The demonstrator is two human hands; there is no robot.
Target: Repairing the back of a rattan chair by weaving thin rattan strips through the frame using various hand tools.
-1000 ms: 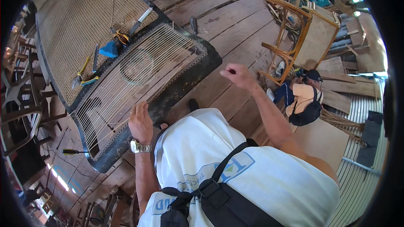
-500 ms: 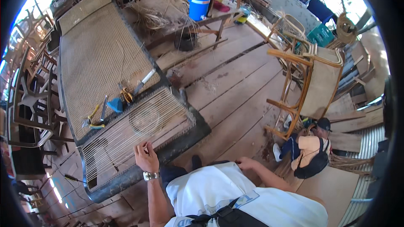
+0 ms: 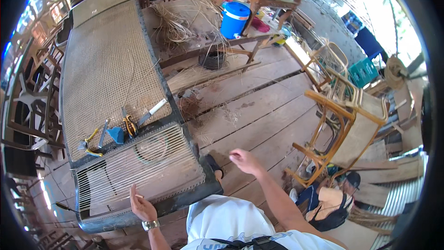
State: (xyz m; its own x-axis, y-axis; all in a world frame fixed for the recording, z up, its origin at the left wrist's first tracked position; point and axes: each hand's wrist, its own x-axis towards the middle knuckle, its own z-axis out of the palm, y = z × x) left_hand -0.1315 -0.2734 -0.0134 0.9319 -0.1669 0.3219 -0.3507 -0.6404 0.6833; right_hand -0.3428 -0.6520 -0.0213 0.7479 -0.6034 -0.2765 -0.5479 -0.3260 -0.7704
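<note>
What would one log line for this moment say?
left hand: on strung frame panel, pinching strand | right hand: raised, empty | tools: on woven cane panel

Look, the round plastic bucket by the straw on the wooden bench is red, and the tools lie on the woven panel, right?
Not quite: the head view shows the round plastic bucket is blue, not red. The tools do lie on the woven panel.

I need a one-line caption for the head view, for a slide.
Left hand on a half-strung cane panel, right hand raised over plank floor, tools nearby.
</note>
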